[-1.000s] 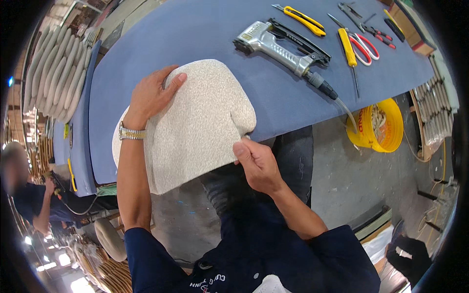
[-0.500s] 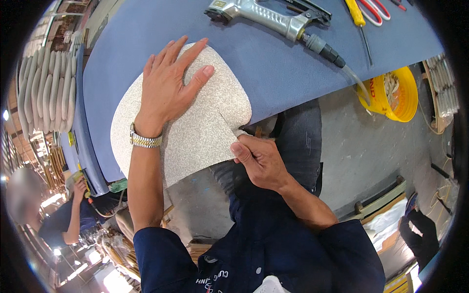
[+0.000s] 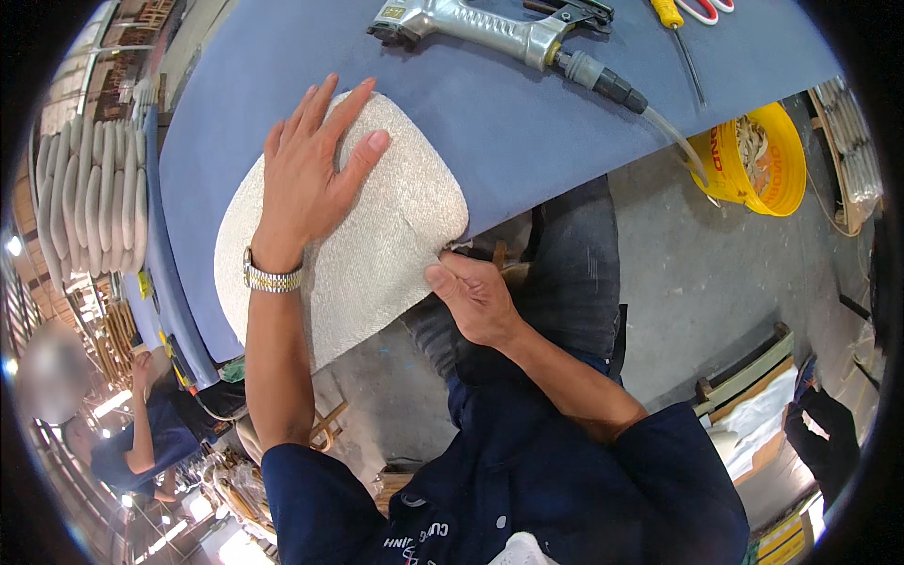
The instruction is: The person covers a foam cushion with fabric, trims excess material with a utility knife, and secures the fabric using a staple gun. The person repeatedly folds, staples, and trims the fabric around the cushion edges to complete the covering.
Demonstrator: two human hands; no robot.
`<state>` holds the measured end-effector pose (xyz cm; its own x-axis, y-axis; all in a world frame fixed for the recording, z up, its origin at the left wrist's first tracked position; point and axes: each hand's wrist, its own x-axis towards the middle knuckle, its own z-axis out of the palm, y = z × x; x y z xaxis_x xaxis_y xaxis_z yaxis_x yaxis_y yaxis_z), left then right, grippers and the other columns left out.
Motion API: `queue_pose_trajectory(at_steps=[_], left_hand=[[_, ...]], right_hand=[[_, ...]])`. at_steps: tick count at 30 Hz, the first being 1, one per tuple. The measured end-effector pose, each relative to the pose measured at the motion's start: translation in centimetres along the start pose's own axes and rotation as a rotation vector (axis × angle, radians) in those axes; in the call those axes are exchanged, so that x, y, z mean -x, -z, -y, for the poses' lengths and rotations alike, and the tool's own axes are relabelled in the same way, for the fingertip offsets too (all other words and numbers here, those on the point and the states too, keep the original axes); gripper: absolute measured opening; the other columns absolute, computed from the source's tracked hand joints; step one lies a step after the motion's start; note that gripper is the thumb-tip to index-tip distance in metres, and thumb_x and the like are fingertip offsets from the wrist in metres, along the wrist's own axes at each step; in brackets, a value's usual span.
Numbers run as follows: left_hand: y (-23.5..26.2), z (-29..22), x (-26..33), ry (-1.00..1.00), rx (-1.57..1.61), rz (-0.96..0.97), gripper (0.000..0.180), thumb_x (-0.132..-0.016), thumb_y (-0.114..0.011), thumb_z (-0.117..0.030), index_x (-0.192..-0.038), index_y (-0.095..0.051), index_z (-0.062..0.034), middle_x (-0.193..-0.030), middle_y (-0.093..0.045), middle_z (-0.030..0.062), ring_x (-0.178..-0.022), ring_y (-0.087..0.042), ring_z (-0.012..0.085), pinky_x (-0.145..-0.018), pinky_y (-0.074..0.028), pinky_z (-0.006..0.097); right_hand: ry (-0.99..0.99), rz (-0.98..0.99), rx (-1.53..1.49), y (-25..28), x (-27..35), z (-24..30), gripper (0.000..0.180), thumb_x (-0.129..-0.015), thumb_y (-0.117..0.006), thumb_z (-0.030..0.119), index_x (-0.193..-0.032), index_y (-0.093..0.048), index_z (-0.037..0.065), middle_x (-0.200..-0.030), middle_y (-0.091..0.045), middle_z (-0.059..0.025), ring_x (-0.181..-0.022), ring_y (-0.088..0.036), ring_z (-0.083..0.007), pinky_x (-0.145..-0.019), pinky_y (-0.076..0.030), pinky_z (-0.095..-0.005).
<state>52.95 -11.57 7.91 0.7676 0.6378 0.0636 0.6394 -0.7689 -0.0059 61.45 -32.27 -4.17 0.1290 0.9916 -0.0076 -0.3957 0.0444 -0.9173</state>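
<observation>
A rounded seat pad (image 3: 377,273) in pale, speckled fabric lies on the blue padded table and juts past its near edge. My left hand (image 3: 315,179) rests flat on its top, fingers spread, with a watch on the wrist. At the pad's near right edge, my right hand (image 3: 476,297) pinches the fabric's border between thumb and curled fingers. A crease runs through the cloth toward that grip. The underside of the pad is hidden. Beyond the pad lies a metal air staple gun (image 3: 471,28), its hose trailing off the right side of the table.
A yellow-handled screwdriver (image 3: 686,52) and red-and-white-handled scissors (image 3: 702,11) lie at the table's far right. A yellow bucket (image 3: 720,160) holding scraps stands on the floor to the right. Stacked grey pads (image 3: 89,198) rise at left, where another person (image 3: 141,443) works.
My right hand has moved left and slightly up, drawing the fabric border in against the pad's edge. My left hand stays flat on top. The view has shifted a little.
</observation>
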Motion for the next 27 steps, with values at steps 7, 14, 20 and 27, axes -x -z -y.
queue_pose_trajectory(at_steps=[7, 14, 20, 27], left_hand=[[4.2, -3.9, 6.1, -0.14, 0.12, 0.15, 0.081, -0.082, -0.075, -0.051, -0.152, -0.047, -0.0204, -0.162, -0.034, 0.0168, -0.149, -0.032, 0.0386, -0.12, -0.02, 0.059], [1.3, -4.9, 12.4, 0.025, -0.16, 0.011, 0.105, -0.061, -0.091, -0.018, -0.154, -0.042, -0.0188, -0.162, -0.035, 0.0136, -0.149, -0.033, 0.0363, -0.118, -0.031, 0.055], [5.4, -3.4, 11.1, -0.033, -0.027, 0.03, 0.098, -0.059, -0.083, -0.004, -0.15, -0.048, -0.0201, -0.153, -0.047, 0.0156, -0.137, -0.049, 0.0377, -0.108, -0.046, 0.049], [12.8, -1.2, 9.4, -0.103, 0.242, 0.226, 0.086, -0.062, -0.079, -0.007, -0.144, -0.054, -0.0131, -0.14, -0.059, 0.0167, -0.122, -0.061, 0.0365, -0.099, -0.053, 0.041]], right_hand=[[0.263, 0.047, 0.323, 0.4, 2.1, 2.6, 0.035, -0.098, -0.064, 0.024, -0.124, -0.062, 0.0, -0.111, -0.063, -0.0206, -0.101, -0.065, -0.0377, -0.088, -0.052, -0.0412], [0.307, -0.255, 0.374, 2.1, 0.2, 3.3, 0.051, -0.088, -0.071, 0.002, -0.136, -0.055, 0.005, -0.12, -0.061, -0.0183, -0.101, -0.069, -0.025, -0.077, -0.058, -0.0325], [0.501, -0.145, 0.755, 3.6, -2.9, 7.4, 0.058, -0.084, -0.077, 0.018, -0.138, -0.055, 0.01, -0.143, -0.051, -0.0178, -0.117, -0.059, -0.0392, -0.1, -0.05, -0.0455], [0.581, 0.172, 0.829, 4.0, -6.0, 13.9, 0.061, -0.076, -0.083, 0.032, -0.129, -0.061, 0.009, -0.128, -0.064, -0.0167, -0.113, -0.063, -0.0377, -0.096, -0.052, -0.0443]])
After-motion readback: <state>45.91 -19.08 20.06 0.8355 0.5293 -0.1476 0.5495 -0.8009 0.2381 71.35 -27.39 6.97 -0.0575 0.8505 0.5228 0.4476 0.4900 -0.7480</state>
